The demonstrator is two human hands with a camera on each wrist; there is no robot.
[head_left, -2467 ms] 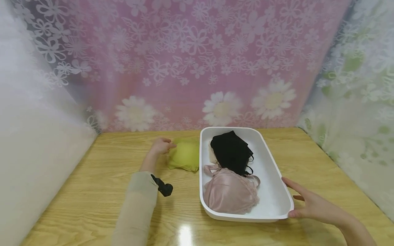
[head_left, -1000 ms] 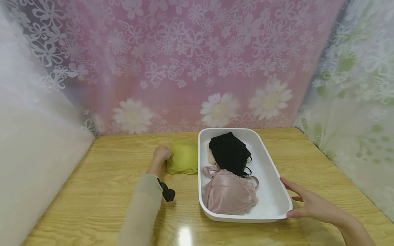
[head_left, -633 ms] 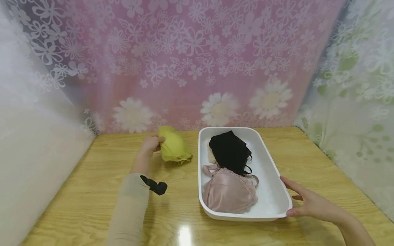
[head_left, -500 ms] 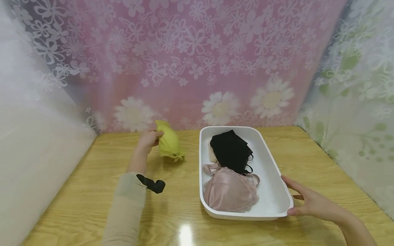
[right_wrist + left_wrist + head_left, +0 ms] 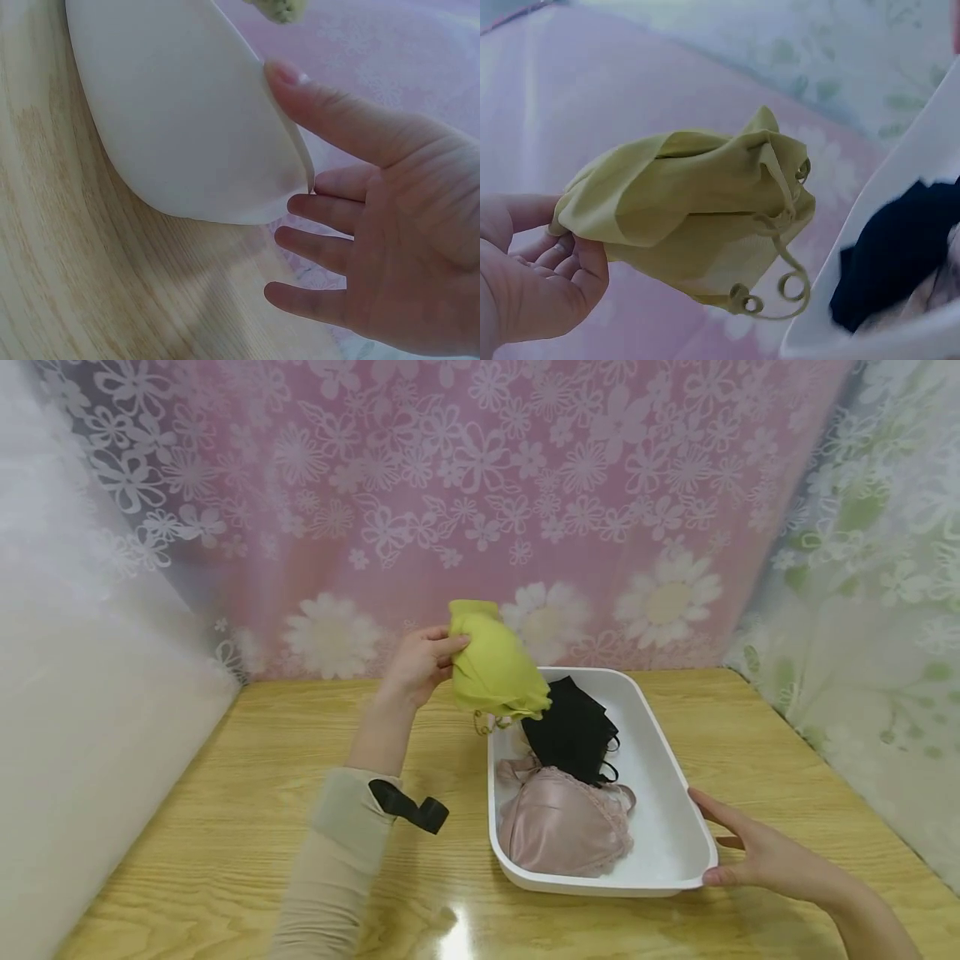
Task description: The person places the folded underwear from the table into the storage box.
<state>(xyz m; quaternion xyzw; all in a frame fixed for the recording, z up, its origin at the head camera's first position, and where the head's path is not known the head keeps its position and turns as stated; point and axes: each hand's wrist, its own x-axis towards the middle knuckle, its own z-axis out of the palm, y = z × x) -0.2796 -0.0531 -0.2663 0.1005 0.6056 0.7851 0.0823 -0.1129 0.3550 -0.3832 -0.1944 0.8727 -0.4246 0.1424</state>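
Observation:
My left hand (image 5: 420,667) pinches one end of a folded yellow-green bra (image 5: 497,668) between thumb and fingers. It hangs in the air over the left rim of a white plastic bin (image 5: 660,827). In the left wrist view, thin curled straps (image 5: 787,289) dangle from the bra's free end. Inside the bin, a pink satin bra (image 5: 562,827) with lace edging lies at the near end. Behind it is a folded black garment (image 5: 573,735) with thin straps, partly covered by the yellow-green bra. My right hand (image 5: 776,860) touches the bin's near right corner with extended fingers and thumb.
A wooden table (image 5: 240,810) carries the bin. A pink flowered curtain (image 5: 420,527) closes off the back, with pale sheets at both sides. Beneath the black garment, something beige (image 5: 922,300) shows in the left wrist view. A black strap (image 5: 408,806) circles the left wrist.
My left hand took hold of the yellow-green bra on the table, lifted it, and carried it right to above the bin's left side. The right hand stayed at the bin's corner.

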